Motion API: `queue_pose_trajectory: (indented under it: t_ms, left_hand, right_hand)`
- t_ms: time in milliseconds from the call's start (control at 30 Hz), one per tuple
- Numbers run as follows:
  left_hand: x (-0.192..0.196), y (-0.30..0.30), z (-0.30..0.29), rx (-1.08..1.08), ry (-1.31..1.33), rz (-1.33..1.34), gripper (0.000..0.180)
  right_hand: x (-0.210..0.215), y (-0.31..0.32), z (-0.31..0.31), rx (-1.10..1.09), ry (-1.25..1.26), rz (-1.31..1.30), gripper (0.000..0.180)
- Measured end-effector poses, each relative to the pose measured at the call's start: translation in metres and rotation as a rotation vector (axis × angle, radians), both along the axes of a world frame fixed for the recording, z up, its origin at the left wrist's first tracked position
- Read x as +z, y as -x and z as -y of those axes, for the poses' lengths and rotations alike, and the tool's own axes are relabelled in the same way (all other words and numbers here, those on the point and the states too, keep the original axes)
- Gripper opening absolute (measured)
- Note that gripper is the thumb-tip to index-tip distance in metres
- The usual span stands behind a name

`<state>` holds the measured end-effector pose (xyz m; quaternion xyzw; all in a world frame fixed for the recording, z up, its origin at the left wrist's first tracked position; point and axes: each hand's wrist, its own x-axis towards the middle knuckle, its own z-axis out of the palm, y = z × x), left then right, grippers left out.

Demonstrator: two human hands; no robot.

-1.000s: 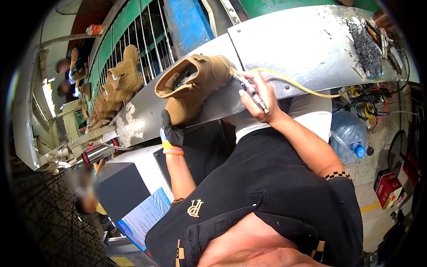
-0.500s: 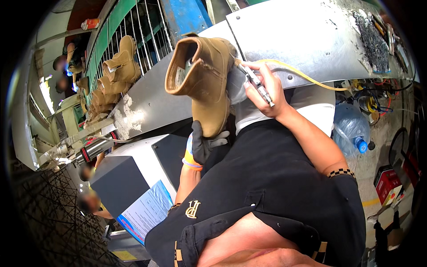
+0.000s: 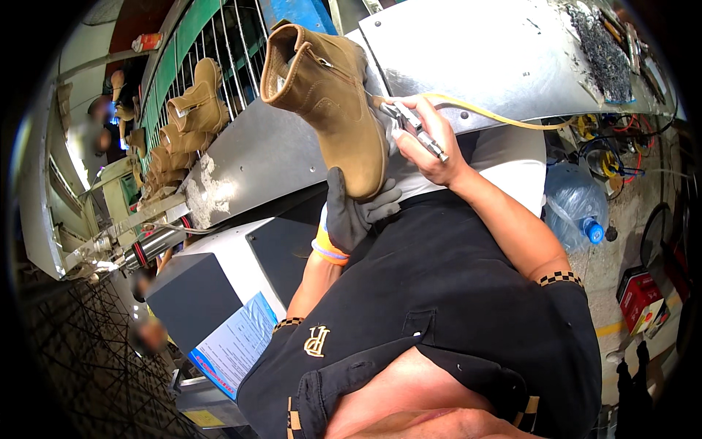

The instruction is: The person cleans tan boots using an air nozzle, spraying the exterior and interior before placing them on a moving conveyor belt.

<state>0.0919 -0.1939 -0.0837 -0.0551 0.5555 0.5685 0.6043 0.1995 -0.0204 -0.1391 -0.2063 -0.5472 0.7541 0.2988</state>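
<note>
My left hand (image 3: 355, 212), in a dark grey glove with an orange cuff, grips a tan suede ankle boot (image 3: 329, 102) by its toe end and holds it upright, shaft opening at the top. My right hand (image 3: 431, 150), bare, is closed around a small metal air tool (image 3: 413, 128) with a yellow hose (image 3: 504, 117). The tool's tip points at the boot's back side, close to the heel. Both forearms rise from my black shirt at the lower edge.
A grey metal bench top (image 3: 504, 51) runs behind the boot, with dark debris (image 3: 603, 51) at its right end. Several more tan boots (image 3: 194, 110) sit on a green wire rack at the left. A blue water bottle (image 3: 574, 212), cables and a red box (image 3: 640, 296) lie on the floor at right.
The boot has turned from lying sideways to standing upright and moved up. My left hand shifted right to under the toe. My right hand with the tool stays against the boot.
</note>
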Motion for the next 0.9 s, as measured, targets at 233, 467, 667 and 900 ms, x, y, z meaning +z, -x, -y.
queue_pose_trajectory:
  t_ms: [233, 467, 667, 900]
  left_hand:
    - [-0.001, -0.007, -0.015, 0.002, -0.057, 0.102, 0.09]
    - [-0.013, -0.011, -0.026, -0.069, -0.16, 0.251, 0.097]
    - [-0.01, -0.021, -0.048, -0.143, -0.189, 0.31, 0.1]
    - [-0.027, -0.034, -0.082, -0.26, -0.32, 0.403, 0.114]
  right_hand:
    - [0.007, -0.016, 0.0, 0.033, -0.062, 0.031, 0.038]
    - [0.027, -0.06, -0.006, 0.146, 0.11, 0.18, 0.038]
    - [0.06, -0.085, -0.019, 0.215, 0.29, 0.311, 0.035]
    - [0.085, -0.084, -0.045, 0.16, 0.192, 0.396, 0.03]
